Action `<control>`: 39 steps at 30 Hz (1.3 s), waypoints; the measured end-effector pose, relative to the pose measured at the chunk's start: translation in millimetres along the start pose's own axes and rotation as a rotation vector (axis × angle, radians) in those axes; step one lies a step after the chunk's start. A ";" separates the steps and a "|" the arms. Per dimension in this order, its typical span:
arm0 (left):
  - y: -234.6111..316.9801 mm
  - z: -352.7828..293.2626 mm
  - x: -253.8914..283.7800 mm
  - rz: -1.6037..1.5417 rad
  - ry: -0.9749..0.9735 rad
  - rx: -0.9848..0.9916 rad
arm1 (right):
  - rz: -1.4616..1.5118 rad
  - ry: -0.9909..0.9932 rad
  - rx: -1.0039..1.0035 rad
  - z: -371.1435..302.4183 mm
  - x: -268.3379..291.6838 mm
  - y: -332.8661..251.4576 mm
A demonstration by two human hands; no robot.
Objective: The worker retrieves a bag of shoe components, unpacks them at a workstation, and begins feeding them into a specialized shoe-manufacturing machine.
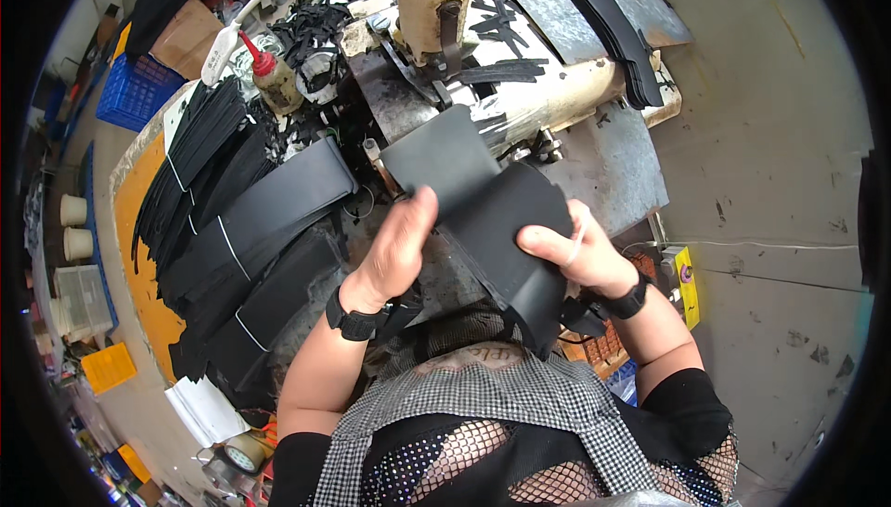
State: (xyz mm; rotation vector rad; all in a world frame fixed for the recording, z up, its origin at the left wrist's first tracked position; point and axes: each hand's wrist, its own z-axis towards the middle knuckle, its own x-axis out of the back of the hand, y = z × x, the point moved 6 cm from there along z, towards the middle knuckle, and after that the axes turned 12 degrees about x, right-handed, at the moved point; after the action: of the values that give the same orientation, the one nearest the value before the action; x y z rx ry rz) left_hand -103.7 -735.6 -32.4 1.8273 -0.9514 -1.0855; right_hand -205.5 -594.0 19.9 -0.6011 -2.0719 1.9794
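My right hand (594, 252) grips a bundle of black leather-like strips (506, 233), thumb on top and fingers behind. The bundle hangs bent down toward my apron. Beyond it, a smooth dark grey-green panel (441, 156) lies at the front of a cream machine (432, 10) with an upright column. Blurred by motion, my left hand (394, 252) is beside the panel's near left corner, thumb side up. Its other fingers are mostly hidden, and whether it touches the panel cannot be made out.
Tied bundles of black strips (237, 219) lie on the left of the table. A bottle with a red nozzle (274, 84) stands behind them, near black scraps (325, 29). More curved black strips (603, 24) rest at the far right; a blue crate (137, 89) sits far left.
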 end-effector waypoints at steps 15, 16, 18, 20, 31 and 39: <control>51.3 9.3 -3.9 0.421 0.169 -0.319 | -0.089 0.307 0.087 3.6 52.9 -28.8; 68.7 -2.1 -14.7 0.576 0.172 -0.583 | -0.058 0.249 0.135 -1.5 43.9 -39.8; 91.3 -17.3 -38.6 0.745 -0.051 -0.686 | -0.030 0.175 0.087 -8.6 26.4 -42.9; 62.6 -12.5 -37.8 0.363 -0.218 -0.518 | -0.114 -0.054 0.092 -4.5 13.2 -32.1; -17.9 21.7 35.7 -0.144 0.335 0.021 | 0.266 0.072 -0.112 25.8 -3.7 12.6; 29.3 22.6 -0.1 0.129 -0.023 -0.083 | 0.037 0.191 0.061 16.5 30.8 -22.9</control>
State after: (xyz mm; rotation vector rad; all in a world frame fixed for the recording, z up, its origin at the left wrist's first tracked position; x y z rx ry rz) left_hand -130.3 -753.0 -13.5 1.6664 -1.0091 -1.0524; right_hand -243.3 -595.9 37.5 -0.7877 -1.8938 1.9144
